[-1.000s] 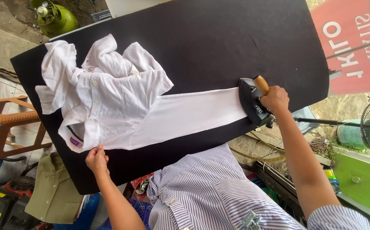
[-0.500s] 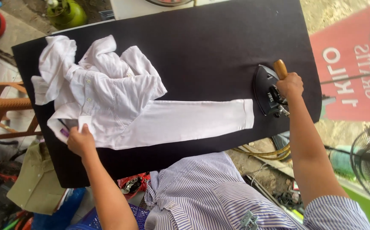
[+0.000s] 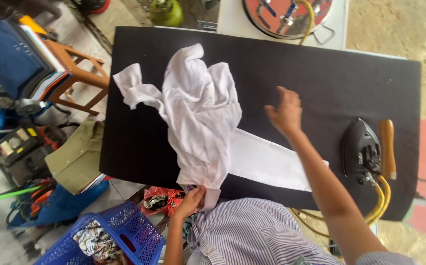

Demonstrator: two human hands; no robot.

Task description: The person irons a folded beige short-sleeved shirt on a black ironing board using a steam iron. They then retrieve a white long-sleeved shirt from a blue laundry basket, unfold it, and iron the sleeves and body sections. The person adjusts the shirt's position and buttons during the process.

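Note:
A crumpled white shirt lies on the black ironing board, one sleeve stretched flat to the right. My left hand grips the shirt's hem at the board's near edge. My right hand hovers open above the board, fingers spread, just past the flat sleeve. A black iron with a wooden handle rests on the board at the right, apart from both hands, a yellow hose running from it.
A blue plastic basket with clothes sits below the board at left. An olive garment, a wooden stool and stacked items stand left. A green gas cylinder and a round metal appliance are beyond the board.
My right hand let go of the iron, which now rests on the board, and moved left over the sleeve. My left hand pulled the shirt's hem toward me, bunching the shirt.

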